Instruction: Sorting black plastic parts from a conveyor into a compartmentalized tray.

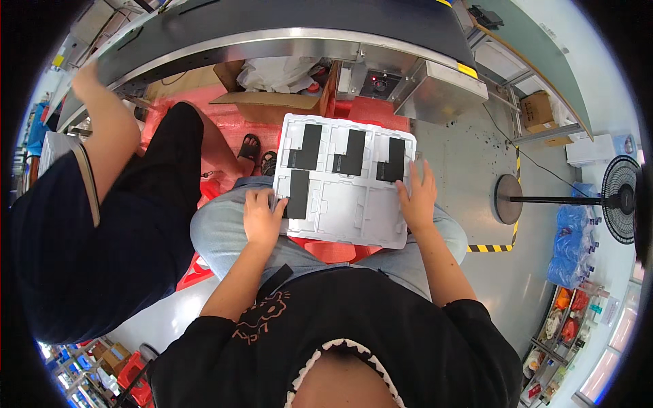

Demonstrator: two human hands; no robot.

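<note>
A white plastic tray (333,239) with moulded compartments lies across my lap. Flat black L-shaped pieces, which look like battery packs, fill the top row: a left one (309,147), a middle one (352,151) and a right one (394,160). Another black piece (298,190) lies in the lower left compartment. My left hand (262,217) is closed at the tray's left rim, its thumb touching that lower piece. At the right rim, my right hand (417,197) has its fingers apart, the thumb by the tray's edge beside the right piece.
A dark-topped workbench (306,20) with a metal edge spans the front. Beneath it stands an open cardboard box (279,105) with white plastic bags. A co-worker (102,224) sits close on my left, one arm on the bench. A standing fan (507,198) is at right.
</note>
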